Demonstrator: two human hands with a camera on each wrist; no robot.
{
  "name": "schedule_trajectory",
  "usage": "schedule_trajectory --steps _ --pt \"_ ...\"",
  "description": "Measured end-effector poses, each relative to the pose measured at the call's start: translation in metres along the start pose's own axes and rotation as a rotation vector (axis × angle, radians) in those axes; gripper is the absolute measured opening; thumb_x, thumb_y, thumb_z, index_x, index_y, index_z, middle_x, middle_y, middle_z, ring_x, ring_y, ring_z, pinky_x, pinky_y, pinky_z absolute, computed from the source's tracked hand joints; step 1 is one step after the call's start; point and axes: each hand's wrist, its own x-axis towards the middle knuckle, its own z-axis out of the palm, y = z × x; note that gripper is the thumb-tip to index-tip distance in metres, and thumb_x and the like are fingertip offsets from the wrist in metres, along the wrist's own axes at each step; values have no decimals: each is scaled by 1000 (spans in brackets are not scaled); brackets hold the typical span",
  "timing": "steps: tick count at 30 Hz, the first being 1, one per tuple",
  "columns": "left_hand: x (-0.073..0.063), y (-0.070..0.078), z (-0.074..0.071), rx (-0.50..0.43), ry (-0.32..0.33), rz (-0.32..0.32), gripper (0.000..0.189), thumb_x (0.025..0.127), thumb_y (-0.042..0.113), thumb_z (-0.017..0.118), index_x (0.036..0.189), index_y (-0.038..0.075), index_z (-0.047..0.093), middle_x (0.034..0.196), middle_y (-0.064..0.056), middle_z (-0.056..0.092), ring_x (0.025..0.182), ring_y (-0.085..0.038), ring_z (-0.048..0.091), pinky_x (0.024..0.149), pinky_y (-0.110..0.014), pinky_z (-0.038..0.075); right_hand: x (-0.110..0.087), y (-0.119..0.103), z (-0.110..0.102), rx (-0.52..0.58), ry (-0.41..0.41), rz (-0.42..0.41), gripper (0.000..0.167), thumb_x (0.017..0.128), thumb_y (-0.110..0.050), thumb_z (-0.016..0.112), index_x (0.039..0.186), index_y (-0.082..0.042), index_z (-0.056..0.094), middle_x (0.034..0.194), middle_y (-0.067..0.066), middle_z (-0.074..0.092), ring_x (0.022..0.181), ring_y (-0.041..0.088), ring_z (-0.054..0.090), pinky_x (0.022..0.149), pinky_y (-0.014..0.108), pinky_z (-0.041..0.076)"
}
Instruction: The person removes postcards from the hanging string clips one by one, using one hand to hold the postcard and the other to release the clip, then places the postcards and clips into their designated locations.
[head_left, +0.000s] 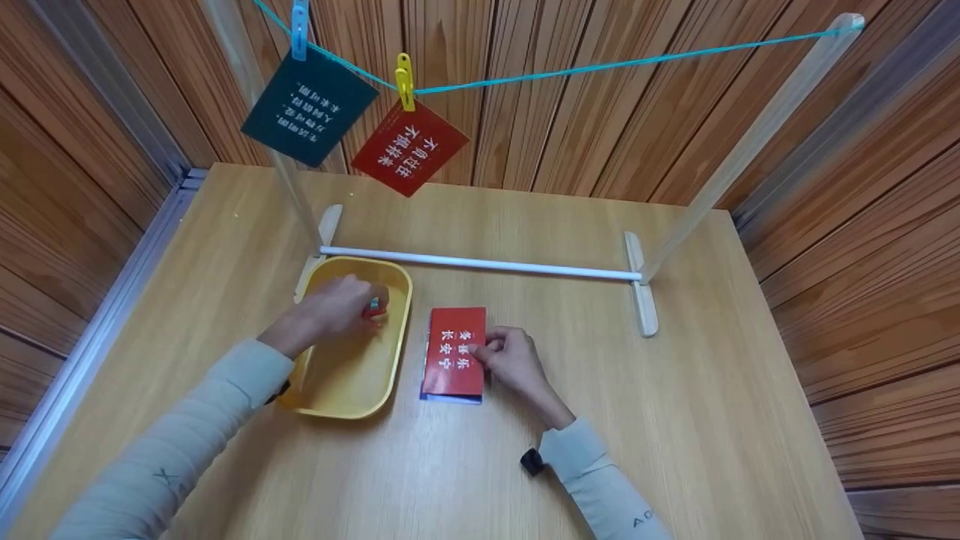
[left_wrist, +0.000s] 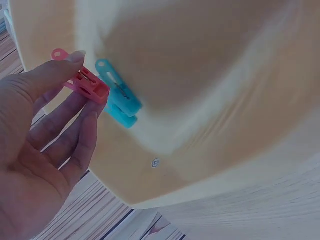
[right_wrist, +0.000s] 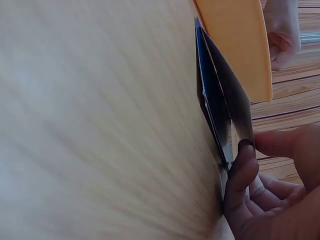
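Observation:
Inside the yellow basin, my left hand pinches a red clothespin between thumb and fingers. A blue clothespin lies in the basin right behind it. To the right of the basin, a red card with white characters tops a small stack on the table. My right hand pinches the red card's right edge, thumb on top and a finger beneath. In the right wrist view that card's edge is lifted a little off the cards below.
The yellow basin stands at the left of the table. Behind, a wooden rack with a white bar carries a blue cord. A dark green card and another red card hang there from blue and yellow clothespins.

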Motion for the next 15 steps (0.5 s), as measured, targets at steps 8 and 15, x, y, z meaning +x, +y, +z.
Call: schedule_trajectory --steps 8,15 --pt "-2 -3 7 35 -12 31 23 90 12 84 111 7 79 101 -11 79 84 -22 71 85 -40 65 -3 -3 2 -108 50 35 25 95 -20 78 112 -5 70 81 6 72 62 13 62 53 23 45" --pt "-3 -6 12 46 -9 35 12 91 9 82 102 7 79 87 -7 75 75 -19 66 78 -35 61 -3 -4 1 -147 67 52 25 94 -20 80 110 -5 68 84 7 72 65 15 63 55 24 45"
